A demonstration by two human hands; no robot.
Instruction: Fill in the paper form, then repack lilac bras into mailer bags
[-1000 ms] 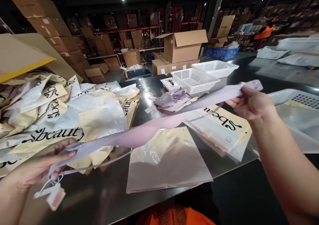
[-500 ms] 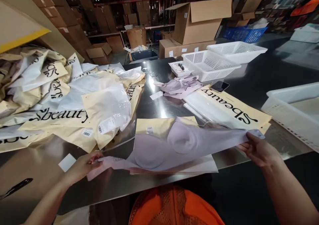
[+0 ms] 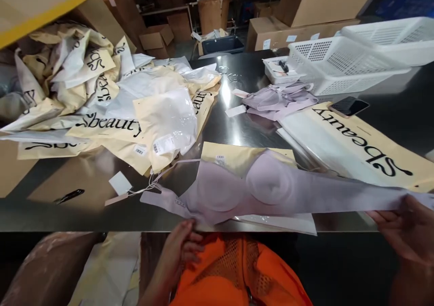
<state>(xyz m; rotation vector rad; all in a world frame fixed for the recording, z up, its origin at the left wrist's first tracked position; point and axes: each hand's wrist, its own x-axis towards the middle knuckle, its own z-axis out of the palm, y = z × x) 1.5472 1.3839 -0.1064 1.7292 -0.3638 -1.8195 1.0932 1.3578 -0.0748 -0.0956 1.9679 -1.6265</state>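
Note:
A lilac bra is spread across a yellow-and-white plastic bag with a barcode label, near the table's front edge. My right hand pinches the bra's right band and draws it out straight to the side. At the table edge, my left hand has curled fingers, with thumb and forefinger closed at the bra's lower edge below the left cup. The bra's left band lies loose, and its strap trails toward hang tags on strings.
Printed bags are heaped at the left. Behind the bra lie another lilac garment, flat packed bags and a phone. White baskets stand at the back right. A black tool lies front left.
My left hand has let go of the bra's left band end and moved right to its lower edge. My right hand keeps the right band stretched. The view has tilted down.

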